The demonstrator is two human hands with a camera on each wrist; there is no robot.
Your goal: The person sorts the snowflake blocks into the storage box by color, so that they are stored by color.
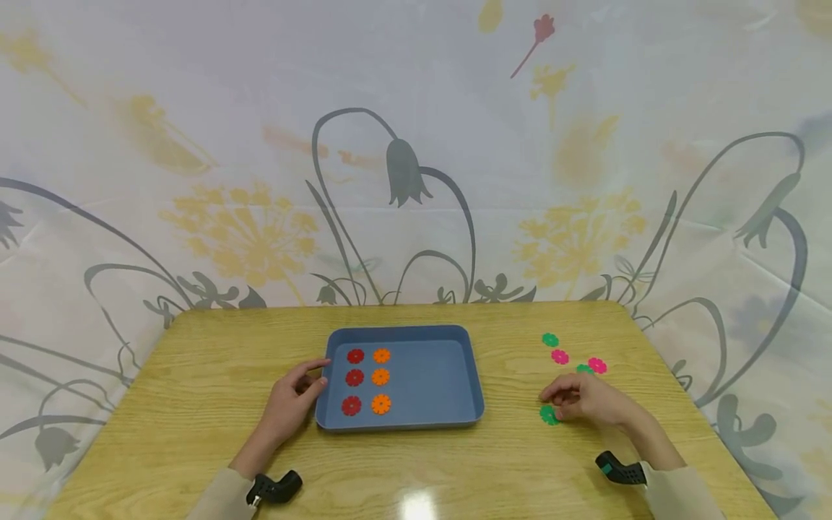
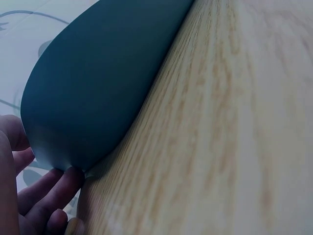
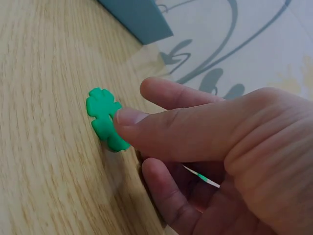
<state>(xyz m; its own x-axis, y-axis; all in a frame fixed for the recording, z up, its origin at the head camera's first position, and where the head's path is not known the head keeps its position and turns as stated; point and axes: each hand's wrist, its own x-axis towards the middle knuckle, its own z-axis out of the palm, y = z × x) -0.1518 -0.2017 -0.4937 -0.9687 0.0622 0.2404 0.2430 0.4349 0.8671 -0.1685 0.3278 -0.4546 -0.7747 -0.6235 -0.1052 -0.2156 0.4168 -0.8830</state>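
In the head view my left hand (image 1: 291,404) is at the left side of a shallow blue-grey tray (image 1: 429,427). Its fingertips touch the outer wall, as the left wrist view shows on the tray wall (image 2: 98,83). Inside lie a column of three dark red flower-shaped discs (image 1: 354,377) and a column of three orange ones (image 1: 380,377). To the tray's right, my right hand (image 1: 594,399) is low over the table with loosely bent fingers. Its thumb tip touches the edge of a green flower-shaped disc (image 3: 103,112), while the forefinger is apart from it.
Beyond my right hand lie a green disc (image 1: 550,339), two pink discs (image 1: 560,357) and another green disc (image 1: 584,369), partly hidden by the hand. A patterned cloth (image 1: 403,245) hangs behind the wooden table's (image 1: 507,462) far edge.
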